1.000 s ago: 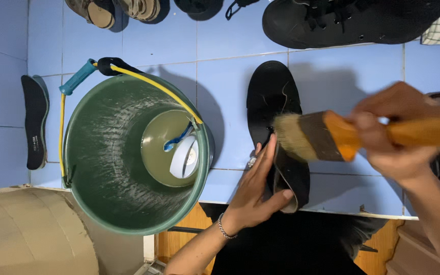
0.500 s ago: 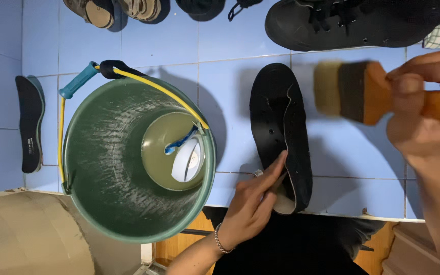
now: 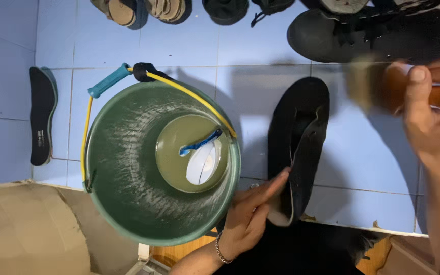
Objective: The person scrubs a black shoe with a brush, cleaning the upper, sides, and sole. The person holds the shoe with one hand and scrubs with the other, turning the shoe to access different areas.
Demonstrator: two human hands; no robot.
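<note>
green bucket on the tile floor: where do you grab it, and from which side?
Probably by the blue grip on the yellow wire handle. The green bucket stands upright with murky water in it, and the handle lies folded across the rim's far side, so come from above on that side. The left hand holding the black insole crowds the near side.

The shoe (image 3: 301, 147) under my left hand (image 3: 250, 219) is black all over. My right hand (image 3: 429, 112) holds a brush (image 3: 383, 86) with an orange-brown handle and pale tan bristles. The bucket (image 3: 123, 203) is dark green, streaked whitish inside, with a yellow bail and teal grip. The floor tiles (image 3: 189, 51) are plain light blue, and the insole (image 3: 42, 117) is black.
</note>
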